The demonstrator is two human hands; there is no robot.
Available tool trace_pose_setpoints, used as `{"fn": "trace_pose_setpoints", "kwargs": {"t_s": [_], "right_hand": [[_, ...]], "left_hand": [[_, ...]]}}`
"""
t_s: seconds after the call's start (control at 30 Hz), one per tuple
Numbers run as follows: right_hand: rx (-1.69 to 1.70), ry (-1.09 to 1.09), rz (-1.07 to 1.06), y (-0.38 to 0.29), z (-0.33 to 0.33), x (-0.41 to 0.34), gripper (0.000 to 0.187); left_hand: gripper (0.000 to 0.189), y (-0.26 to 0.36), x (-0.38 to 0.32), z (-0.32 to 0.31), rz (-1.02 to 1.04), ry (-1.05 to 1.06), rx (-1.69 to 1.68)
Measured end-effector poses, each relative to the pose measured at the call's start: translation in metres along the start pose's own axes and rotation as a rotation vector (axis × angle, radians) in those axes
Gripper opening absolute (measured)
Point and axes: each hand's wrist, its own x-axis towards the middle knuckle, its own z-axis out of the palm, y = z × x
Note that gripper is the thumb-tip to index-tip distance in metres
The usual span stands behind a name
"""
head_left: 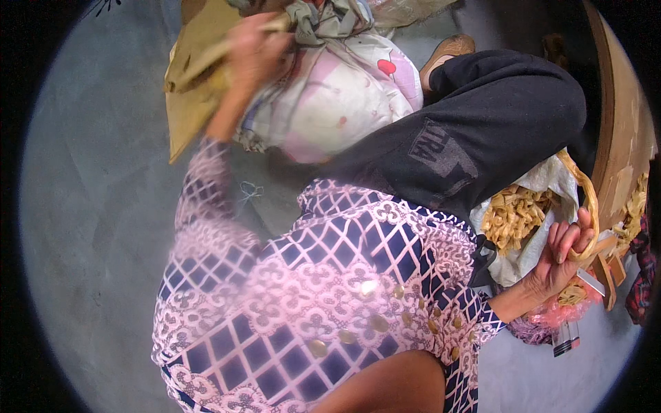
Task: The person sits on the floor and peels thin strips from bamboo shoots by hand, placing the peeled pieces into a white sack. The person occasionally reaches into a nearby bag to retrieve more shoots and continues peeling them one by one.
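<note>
My left hand, blurred by motion, is at the upper left beside a knotted cloth bundle with a pink and white print. Its fingers are around a pale strip that lies over a yellow-brown sheet; the blur hides details. At the right, my right hand has its fingers curled around a twisted yellowish cord, which bends up towards my knee.
A white woven sack holds many curled yellowish strips beside my leg. Further right stand a brown board and wooden pieces. Pink plastic lies on the grey floor, with a clear container near it.
</note>
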Motion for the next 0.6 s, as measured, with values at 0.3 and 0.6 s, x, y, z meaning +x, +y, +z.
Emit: {"fn": "trace_pose_setpoints", "kwargs": {"t_s": [0.3,0.6], "right_hand": [[0.03,0.011,-0.011,0.009,-0.009,-0.018,0.037],[0.046,0.055,0.016,0.008,-0.003,0.0,0.035]], "left_hand": [[0.027,-0.036,-0.064,0.218,0.337,-0.99,0.039],[0.024,-0.177,-0.106,-0.012,0.196,-1.21,0.708]]}}
